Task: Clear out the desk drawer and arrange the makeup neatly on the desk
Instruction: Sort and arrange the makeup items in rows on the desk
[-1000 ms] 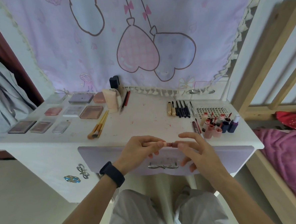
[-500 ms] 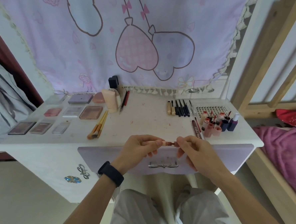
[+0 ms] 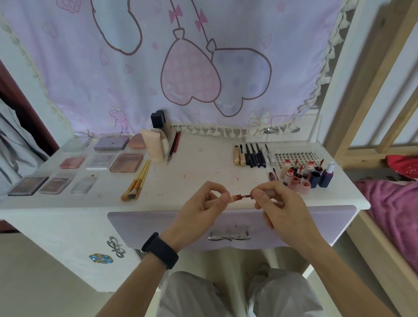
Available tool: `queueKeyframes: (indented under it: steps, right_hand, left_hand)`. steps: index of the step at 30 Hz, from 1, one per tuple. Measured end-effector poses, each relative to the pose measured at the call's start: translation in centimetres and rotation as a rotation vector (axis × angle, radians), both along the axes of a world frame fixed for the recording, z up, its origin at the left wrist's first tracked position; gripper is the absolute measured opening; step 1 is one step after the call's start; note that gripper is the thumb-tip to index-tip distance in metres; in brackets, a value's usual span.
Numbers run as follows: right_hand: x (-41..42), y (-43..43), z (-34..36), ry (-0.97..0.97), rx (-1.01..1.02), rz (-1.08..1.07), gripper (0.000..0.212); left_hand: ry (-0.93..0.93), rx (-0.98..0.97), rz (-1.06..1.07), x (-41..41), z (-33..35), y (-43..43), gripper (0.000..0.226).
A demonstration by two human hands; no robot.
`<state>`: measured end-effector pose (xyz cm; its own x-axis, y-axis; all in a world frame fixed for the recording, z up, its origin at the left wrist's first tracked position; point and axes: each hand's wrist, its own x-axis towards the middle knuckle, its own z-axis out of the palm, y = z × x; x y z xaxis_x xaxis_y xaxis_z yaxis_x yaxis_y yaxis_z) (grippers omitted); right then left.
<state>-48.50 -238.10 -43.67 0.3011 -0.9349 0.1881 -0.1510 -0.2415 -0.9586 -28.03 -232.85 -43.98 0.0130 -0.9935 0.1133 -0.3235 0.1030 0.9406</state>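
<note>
The left grip [image 3: 200, 204] and the right grip [image 3: 282, 208] are up in the air, just in front of the tabletop [image 3: 202, 169] edge and above the drawer [image 3: 164, 225]. Between them they hold one small lip gloss [image 3: 240, 197], lying sideways. The left grip pinches the little bottle end with thumb and fingertips. The right grip pinches the cap end the same way. A thin red neck shows between the two parts, so the cap is not all the way on. I think the step is fixing the cap before the lip gloss gets put down. I cannot tell if it is being twisted on or off.

The next move, I guess, needs a small turn of the fingers until the cap sits tight. Then comes a careful reach to the right, where the other lip bottles [image 3: 299, 178] stand close together. They are small and tall and could tip like pins, so the new one should go down softly at the edge of the bunch.

The lip gloss looks smooth, hard and round, like a tiny stick. On the left lie flat square palettes [image 3: 127, 162] with shiny lids. Beside them are brushes [image 3: 138, 178] with yellow handles. A row of thin dark pens [image 3: 254, 156] lies at the back. The drawer front is smooth and pale purple, with a shiny bow handle [image 3: 229, 236]. I cannot see inside it.
</note>
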Motion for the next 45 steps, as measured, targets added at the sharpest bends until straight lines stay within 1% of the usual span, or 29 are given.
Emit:
queueKeyframes:
  steps: [3,7,11,17,22,31,35,37,40,42,45]
  right_hand:
    - [-0.1,-0.2,0.5,-0.008,0.008,0.015,0.007]
    - [-0.2,0.1,0.9,-0.048,-0.015,0.067,0.009]
    - [-0.4,0.2,0.7,-0.029,-0.056,0.105,0.01]
    - [-0.6,0.2,0.4,0.008,-0.113,0.088,0.019]
    - [-0.8,0.4,0.2,0.044,-0.171,0.054,0.024]
    - [-0.9,0.4,0.6,0.134,-0.277,-0.009,0.025]
    - [-1.3,0.2,0.0,0.143,-0.268,-0.029,0.026]
    - [-1.6,0.1,-0.3,0.077,-0.232,-0.058,0.021]
    - [-1.8,0.0,-0.5,-0.158,-0.107,-0.115,0.021]
    - [-1.7,0.0,-0.8,-0.319,0.06,-0.13,0.021]
    - [-1.0,0.4,-1.9,-0.594,0.394,-0.111,0.018]
  left_hand:
    - [-0.003,-0.036,0.0,0.1,0.6,-0.2,0.026]
    - [0.134,0.026,-0.018,0.5,1.0,-0.2,0.033]
    - [0.209,0.071,-0.053,1.0,0.6,-0.1,0.035]
    - [0.21,0.094,-0.08,1.4,0.6,-0.1,0.04]
    - [0.233,0.124,-0.074,1.8,0.6,0.0,0.031]
    - [0.239,0.148,-0.014,3.4,0.6,0.3,0.033]
    - [0.224,0.142,0.006,3.8,0.9,0.4,0.034]
    - [0.237,0.127,0.036,4.0,0.9,0.3,0.034]
    - [0.341,0.129,0.104,4.2,0.8,0.0,0.035]
    - [0.423,0.152,0.133,4.0,0.5,-0.3,0.037]
    - [0.565,0.194,0.152,3.0,0.3,-0.9,0.039]
